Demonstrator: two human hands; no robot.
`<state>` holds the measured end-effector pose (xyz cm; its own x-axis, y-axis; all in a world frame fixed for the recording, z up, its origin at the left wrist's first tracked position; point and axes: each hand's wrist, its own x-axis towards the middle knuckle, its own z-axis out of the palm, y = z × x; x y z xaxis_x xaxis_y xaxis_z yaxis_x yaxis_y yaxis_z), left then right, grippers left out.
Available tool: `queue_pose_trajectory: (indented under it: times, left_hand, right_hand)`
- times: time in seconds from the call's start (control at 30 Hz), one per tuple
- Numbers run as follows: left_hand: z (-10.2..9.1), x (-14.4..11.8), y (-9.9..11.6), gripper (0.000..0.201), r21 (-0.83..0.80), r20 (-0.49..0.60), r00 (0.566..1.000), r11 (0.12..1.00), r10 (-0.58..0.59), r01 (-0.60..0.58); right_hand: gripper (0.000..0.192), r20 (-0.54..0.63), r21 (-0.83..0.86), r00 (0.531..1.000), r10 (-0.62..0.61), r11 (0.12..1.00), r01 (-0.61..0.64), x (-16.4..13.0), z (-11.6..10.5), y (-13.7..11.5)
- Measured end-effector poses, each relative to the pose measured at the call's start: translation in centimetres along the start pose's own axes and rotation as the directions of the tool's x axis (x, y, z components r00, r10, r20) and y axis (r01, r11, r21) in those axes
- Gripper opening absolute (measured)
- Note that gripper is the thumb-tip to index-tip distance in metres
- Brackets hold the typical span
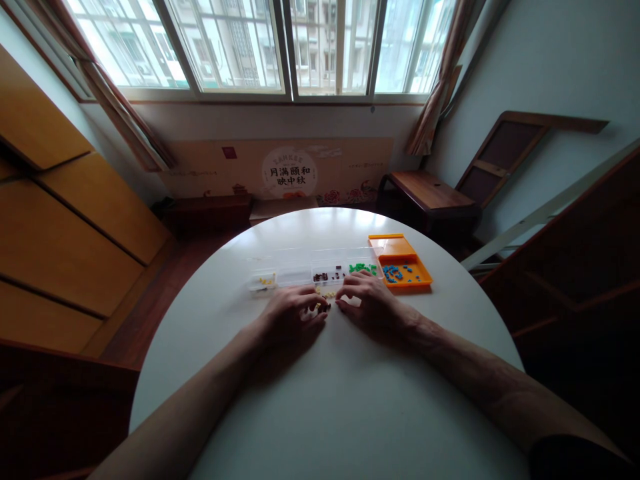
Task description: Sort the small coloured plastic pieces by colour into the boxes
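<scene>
Both my hands rest on a round white table (330, 400), close together. My left hand (293, 315) pinches a tiny dark piece (323, 307) between thumb and fingertips. My right hand (369, 301) lies palm down beside it, fingers curled, its fingertips almost meeting the left ones; whether it holds anything is hidden. A few small yellow pieces (329, 293) lie loose just beyond the fingertips. Behind the hands stands a clear compartment box (300, 272) with yellow pieces (264, 281), dark brown pieces (329, 275) and green pieces (363, 268) in separate sections.
An orange tray (400, 248) with small blue pieces (395, 272) sits right of the clear box. A wooden side table (425, 190) and a leaning frame stand at the back right, wooden cabinets along the left wall, windows ahead.
</scene>
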<state>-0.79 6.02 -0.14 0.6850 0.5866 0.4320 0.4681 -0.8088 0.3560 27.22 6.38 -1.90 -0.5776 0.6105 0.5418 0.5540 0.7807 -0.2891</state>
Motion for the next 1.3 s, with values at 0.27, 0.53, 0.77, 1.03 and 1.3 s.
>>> queue_pose_trajectory:
  times: [0.27, 0.53, 0.77, 1.03, 1.3]
  left_hand:
    - [0.04, 0.03, -0.17, 0.015, 0.014, -0.001, 1.0, 1.0, 0.011, -0.011]
    - [0.4, 0.04, -0.58, 0.021, 0.058, -0.014, 0.998, 0.997, 0.061, -0.06]
    - [0.37, 0.17, -0.38, 0.015, 0.032, -0.023, 0.996, 0.996, 0.083, -0.082]
    - [0.5, 0.26, -0.26, 0.017, 0.02, -0.015, 0.991, 0.991, 0.131, -0.13]
    - [0.69, 0.46, -0.17, 0.017, 0.029, 0.009, 0.986, 0.986, 0.166, -0.166]
  right_hand:
    - [0.01, 0.043, 0.086, 0.998, -0.036, 0.996, 0.032, 0.05, -0.34, -0.02]
    - [0.01, 0.037, 0.063, 0.997, -0.074, 0.995, 0.071, 0.05, 0.34, 0.53]
    - [0.009, 0.033, 0.046, 0.998, -0.054, 0.998, 0.053, 0.07, 0.2, 0.22]
    - [0.008, 0.002, 0.063, 0.999, -0.041, 0.997, 0.04, 0.21, 0.2, 0.16]
    - [0.016, -0.26, 0.097, 0.961, 0.092, 0.993, -0.069, 0.53, -0.05, 0.05]
